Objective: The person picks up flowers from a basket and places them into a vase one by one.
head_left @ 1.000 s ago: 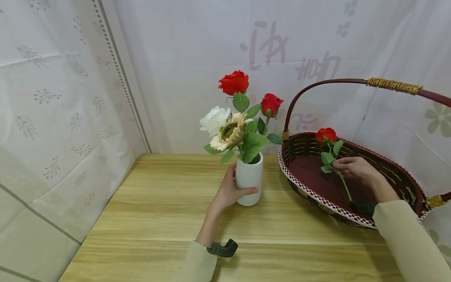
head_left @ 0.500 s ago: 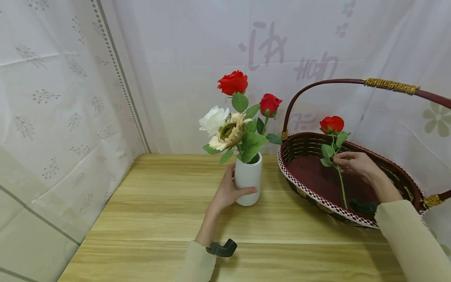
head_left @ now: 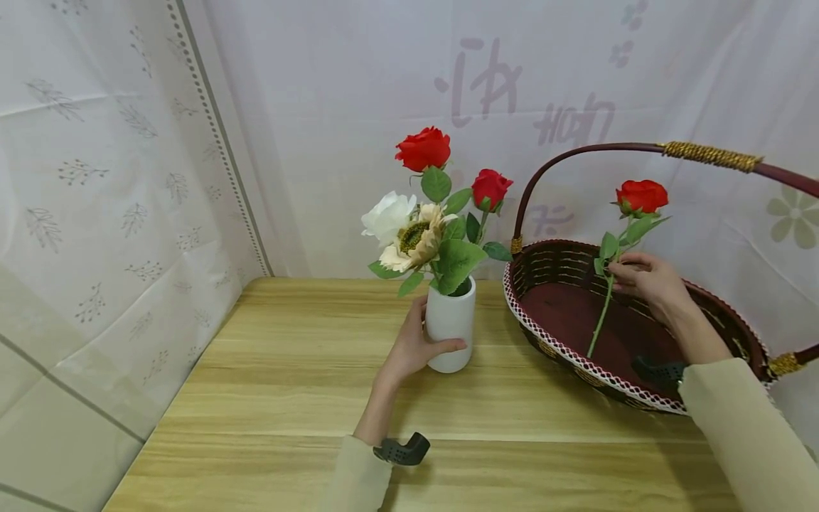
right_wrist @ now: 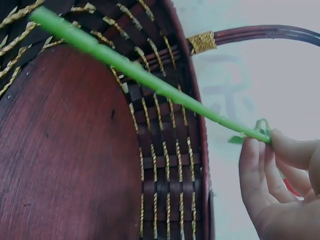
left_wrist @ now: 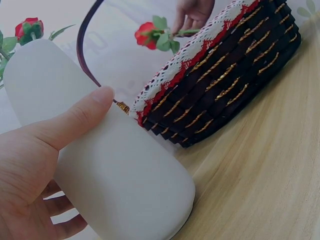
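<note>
My left hand (head_left: 412, 348) grips a white vase (head_left: 451, 323) from its left side, thumb across the front. The vase stands upright on the wooden table. In it are two red roses (head_left: 425, 149), a white flower (head_left: 390, 219) and a cream flower with a dark centre (head_left: 416, 238), among green leaves. Over the basket, my right hand (head_left: 652, 284) pinches a third red rose (head_left: 642, 196) by its green stem (right_wrist: 150, 80). That rose's bloom points up and its stem slants down to the left. In the right wrist view thumb and fingertips meet on the stem.
A dark woven basket (head_left: 563, 306) with white lace trim and a tall arched handle (head_left: 589, 149) stands at the right of the table (head_left: 288, 398). Pale printed cloth (head_left: 333, 107) hangs behind and at the left.
My right hand has lifted the rose a little; its bloom moved up and right, while the stem's lower end swung left. The left hand and vase stay in place.
</note>
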`<act>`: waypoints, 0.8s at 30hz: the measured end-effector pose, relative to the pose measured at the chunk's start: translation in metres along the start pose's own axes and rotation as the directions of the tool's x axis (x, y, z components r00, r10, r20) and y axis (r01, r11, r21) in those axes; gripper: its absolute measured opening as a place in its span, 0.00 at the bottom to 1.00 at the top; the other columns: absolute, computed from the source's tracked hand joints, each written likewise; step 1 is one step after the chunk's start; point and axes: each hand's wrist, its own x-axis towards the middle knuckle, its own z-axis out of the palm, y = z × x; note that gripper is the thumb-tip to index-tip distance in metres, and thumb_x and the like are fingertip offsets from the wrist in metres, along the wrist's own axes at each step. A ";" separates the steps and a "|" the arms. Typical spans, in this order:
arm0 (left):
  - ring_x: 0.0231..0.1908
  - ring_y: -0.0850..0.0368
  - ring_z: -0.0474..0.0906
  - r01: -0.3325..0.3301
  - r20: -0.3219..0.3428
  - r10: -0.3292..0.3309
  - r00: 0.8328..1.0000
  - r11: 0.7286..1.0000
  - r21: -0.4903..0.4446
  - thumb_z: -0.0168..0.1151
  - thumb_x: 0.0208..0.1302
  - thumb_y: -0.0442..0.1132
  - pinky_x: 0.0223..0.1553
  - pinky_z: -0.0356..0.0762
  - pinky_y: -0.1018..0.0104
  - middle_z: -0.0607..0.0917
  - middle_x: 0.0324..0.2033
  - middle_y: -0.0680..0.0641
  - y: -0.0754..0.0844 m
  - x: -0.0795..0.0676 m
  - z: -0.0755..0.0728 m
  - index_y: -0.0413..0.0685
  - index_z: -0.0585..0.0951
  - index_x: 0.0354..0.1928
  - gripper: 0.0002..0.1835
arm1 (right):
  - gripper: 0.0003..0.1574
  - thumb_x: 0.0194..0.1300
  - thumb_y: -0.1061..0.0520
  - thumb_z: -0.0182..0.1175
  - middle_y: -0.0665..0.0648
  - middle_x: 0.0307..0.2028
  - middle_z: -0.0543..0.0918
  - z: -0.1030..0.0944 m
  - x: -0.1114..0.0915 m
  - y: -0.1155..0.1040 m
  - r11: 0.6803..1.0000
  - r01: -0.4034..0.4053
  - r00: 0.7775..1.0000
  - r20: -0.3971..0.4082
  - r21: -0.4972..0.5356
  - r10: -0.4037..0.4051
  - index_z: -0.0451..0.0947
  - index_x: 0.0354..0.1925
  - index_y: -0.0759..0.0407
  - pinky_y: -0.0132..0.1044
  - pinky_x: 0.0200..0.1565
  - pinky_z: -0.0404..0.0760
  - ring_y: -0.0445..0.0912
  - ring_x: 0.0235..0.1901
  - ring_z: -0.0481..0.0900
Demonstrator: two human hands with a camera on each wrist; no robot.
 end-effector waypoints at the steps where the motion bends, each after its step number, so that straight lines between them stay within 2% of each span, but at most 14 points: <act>1: 0.61 0.50 0.73 0.001 0.000 -0.001 1.000 1.000 0.000 0.82 0.50 0.51 0.60 0.72 0.46 0.72 0.64 0.47 0.000 0.000 0.000 0.53 0.59 0.73 0.53 | 0.20 0.73 0.57 0.61 0.42 0.34 0.82 0.001 -0.001 -0.002 0.999 0.006 1.000 -0.009 0.051 -0.005 0.66 0.56 0.63 0.30 0.37 0.84 0.37 0.32 0.83; 5: 0.60 0.49 0.73 0.006 -0.002 -0.006 1.000 1.000 -0.008 0.82 0.50 0.49 0.60 0.72 0.45 0.72 0.64 0.47 0.000 0.001 0.000 0.53 0.59 0.73 0.53 | 0.20 0.70 0.61 0.63 0.44 0.33 0.84 0.003 -0.003 -0.010 0.978 0.040 0.998 -0.045 0.204 -0.032 0.67 0.54 0.61 0.31 0.34 0.84 0.39 0.30 0.84; 12: 0.62 0.45 0.71 0.019 0.002 -0.019 1.000 1.000 -0.014 0.81 0.53 0.42 0.61 0.70 0.43 0.70 0.66 0.43 0.002 0.001 0.001 0.50 0.58 0.75 0.52 | 0.23 0.67 0.59 0.67 0.45 0.33 0.85 0.008 -0.010 -0.023 0.961 0.118 0.990 -0.103 0.249 -0.095 0.66 0.54 0.61 0.31 0.33 0.85 0.39 0.29 0.85; 16: 0.62 0.42 0.71 0.032 0.024 -0.032 0.999 0.999 -0.019 0.80 0.54 0.39 0.61 0.70 0.42 0.69 0.66 0.39 0.022 -0.006 -0.003 0.44 0.57 0.75 0.51 | 0.21 0.66 0.63 0.67 0.49 0.34 0.87 0.012 -0.015 -0.026 0.931 0.164 0.986 -0.092 0.327 -0.141 0.68 0.52 0.64 0.33 0.34 0.85 0.42 0.29 0.86; 20: 0.61 0.42 0.72 0.032 0.038 -0.031 0.999 0.999 -0.021 0.78 0.56 0.38 0.60 0.71 0.43 0.70 0.65 0.38 0.042 -0.014 -0.008 0.40 0.57 0.74 0.49 | 0.14 0.67 0.66 0.65 0.52 0.34 0.88 0.019 -0.018 -0.027 0.906 0.215 0.976 -0.087 0.364 -0.197 0.73 0.48 0.65 0.36 0.35 0.86 0.44 0.29 0.87; 24: 0.61 0.41 0.72 0.026 0.033 -0.025 0.999 0.999 -0.031 0.79 0.56 0.38 0.60 0.71 0.42 0.70 0.65 0.37 0.044 -0.015 -0.008 0.39 0.57 0.73 0.49 | 0.10 0.68 0.70 0.62 0.55 0.34 0.88 0.025 -0.020 -0.027 0.869 0.251 0.967 -0.064 0.427 -0.247 0.75 0.46 0.66 0.37 0.35 0.86 0.46 0.29 0.87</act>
